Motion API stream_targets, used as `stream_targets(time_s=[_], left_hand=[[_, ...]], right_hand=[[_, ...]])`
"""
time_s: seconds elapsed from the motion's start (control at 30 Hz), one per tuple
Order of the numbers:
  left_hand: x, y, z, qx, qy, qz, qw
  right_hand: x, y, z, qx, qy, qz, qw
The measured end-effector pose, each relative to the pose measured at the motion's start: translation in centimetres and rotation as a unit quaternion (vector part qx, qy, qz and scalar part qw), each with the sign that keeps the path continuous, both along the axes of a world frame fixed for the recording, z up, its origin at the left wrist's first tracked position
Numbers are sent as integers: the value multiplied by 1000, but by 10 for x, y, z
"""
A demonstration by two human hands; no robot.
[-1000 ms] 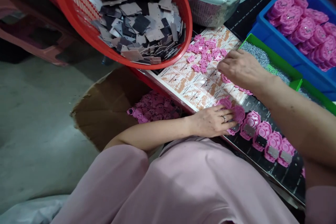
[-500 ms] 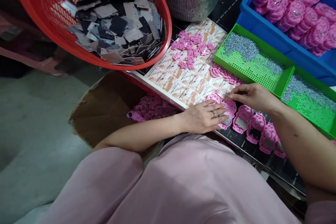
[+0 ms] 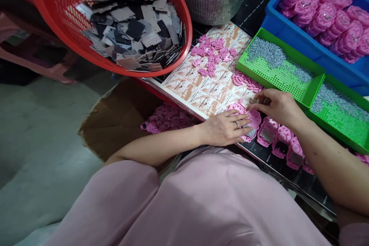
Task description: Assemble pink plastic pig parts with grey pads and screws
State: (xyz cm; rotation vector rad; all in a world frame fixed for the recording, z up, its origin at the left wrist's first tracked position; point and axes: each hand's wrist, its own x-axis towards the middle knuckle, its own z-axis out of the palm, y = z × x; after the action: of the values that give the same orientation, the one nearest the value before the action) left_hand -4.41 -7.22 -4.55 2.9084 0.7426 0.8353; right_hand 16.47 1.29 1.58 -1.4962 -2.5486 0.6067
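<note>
My left hand (image 3: 226, 128), a ring on one finger, lies with fingers stretched over a pink plastic casing (image 3: 255, 119), pressing on it near the table's front edge. A grey plate shows in the casing's lower part, and another pink part (image 3: 236, 107) shows beyond my fingers. At the casing's upper edge, my right hand (image 3: 276, 107) has thumb and forefinger pinched together. Whatever is between those fingertips is too small to make out. Several similar pink casings (image 3: 267, 132) with grey or black plates stand in a row to the right, partly hidden behind my right forearm.
Green trays (image 3: 284, 65) hold small metal screws. Behind them, a blue bin (image 3: 272, 19) holds stacked pink casings. Small pink parts (image 3: 211, 54) lie on patterned sheeting. A red basket (image 3: 188, 38) of flat plates and a grey-green basket (image 3: 213, 7) stand leftward; a cardboard box (image 3: 100, 123) sits below.
My right hand has shifted slightly at the casing's upper edge, fingers still pinched. My left hand stays on the casing. The whole view has moved a little.
</note>
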Motion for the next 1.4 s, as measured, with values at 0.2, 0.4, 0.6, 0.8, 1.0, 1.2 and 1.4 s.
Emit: stream_targets(time_s=[0.2,0.4,0.6,0.8,1.0,1.2,1.4], left_hand=[[2,0,-3,-12,6,8,1000],[1,-5,6,-30,15,15,999],[31,-10,28,-20,32,-19,999],[70,-9,24,-19,87,15,996],[61,-10,18,-18,95,-1,995],[52,-11,17,-36,82,-22,996],[53,-9,15,-44,94,-30,994]], right_hand=[[-28,15,14,115,-234,66,963],[-42,13,13,130,-294,107,941],[-12,-6,21,122,-91,-17,988],[48,-16,20,-96,121,-135,979],[64,-20,0,-194,113,-177,958],[51,-16,-8,-186,78,-106,974],[48,-12,-15,-123,44,-30,991]])
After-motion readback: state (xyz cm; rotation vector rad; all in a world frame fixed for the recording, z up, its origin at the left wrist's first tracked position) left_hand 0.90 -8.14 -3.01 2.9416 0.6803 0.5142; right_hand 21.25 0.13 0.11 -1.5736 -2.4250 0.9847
